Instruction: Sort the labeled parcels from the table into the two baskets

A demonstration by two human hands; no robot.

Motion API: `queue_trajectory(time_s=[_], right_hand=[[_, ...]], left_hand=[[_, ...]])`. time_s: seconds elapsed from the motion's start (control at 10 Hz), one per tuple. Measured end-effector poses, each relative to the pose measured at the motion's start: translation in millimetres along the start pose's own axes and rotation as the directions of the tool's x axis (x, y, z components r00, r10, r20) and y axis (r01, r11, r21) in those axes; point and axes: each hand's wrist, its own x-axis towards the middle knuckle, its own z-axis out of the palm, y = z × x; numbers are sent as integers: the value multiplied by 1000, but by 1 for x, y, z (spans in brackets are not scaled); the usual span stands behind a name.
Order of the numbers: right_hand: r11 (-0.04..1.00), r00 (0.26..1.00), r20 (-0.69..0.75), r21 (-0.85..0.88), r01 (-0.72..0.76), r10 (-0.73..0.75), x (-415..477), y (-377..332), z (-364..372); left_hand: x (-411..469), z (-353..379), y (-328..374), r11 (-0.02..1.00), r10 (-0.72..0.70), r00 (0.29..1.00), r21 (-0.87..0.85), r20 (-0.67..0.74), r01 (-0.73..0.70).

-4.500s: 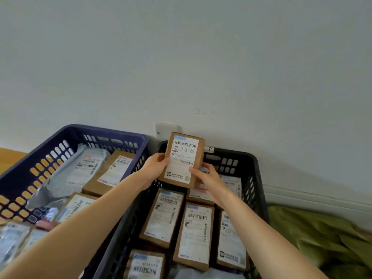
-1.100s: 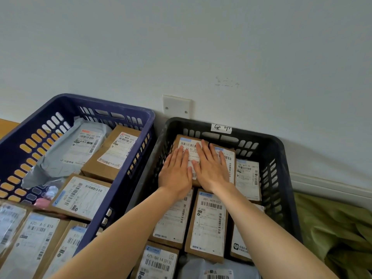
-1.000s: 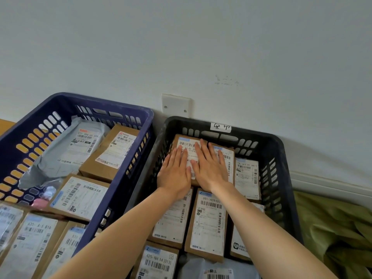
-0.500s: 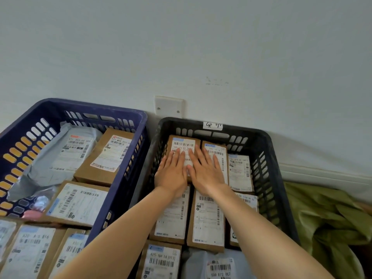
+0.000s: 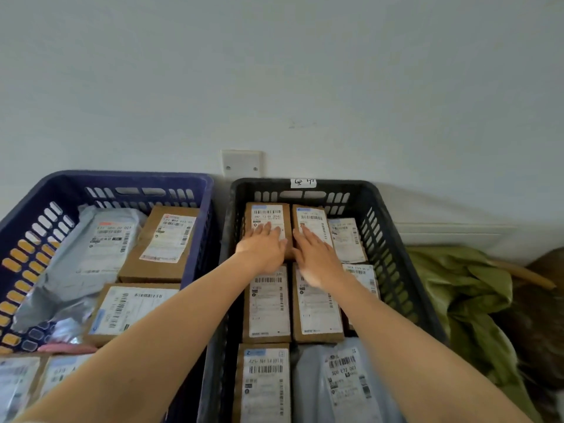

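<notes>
Hands rest flat, side by side, gripping nothing: left hand (image 5: pixel 262 250) on the cardboard parcel (image 5: pixel 266 213) at the 11 o'clock corner of the black basket (image 5: pixel 385 209), right hand (image 5: pixel 317 259) on the neighbouring parcel (image 5: pixel 311 219) at 12. I'd press evenly, square both up, then lift straight off so nothing shifts.

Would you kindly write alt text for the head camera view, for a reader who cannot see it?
A person's left hand and right hand rest flat, fingers straight, on brown labeled parcels at the far end of a packed black basket. A blue basket holding more parcels stands to its left, both against a white wall.
</notes>
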Motion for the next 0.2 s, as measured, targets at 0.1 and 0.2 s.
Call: queue_trajectory(time_s=[0.1,0.2], right_hand=[[999,999,-21,39,-23,24,-18,1,2],[995,996,-50,70,-69,73,-32,6,4]], left_hand=[[-8,6,6,998,57,998,-21,-21,-58],[-16,13,10,996,78,997,-44,-22,-79]])
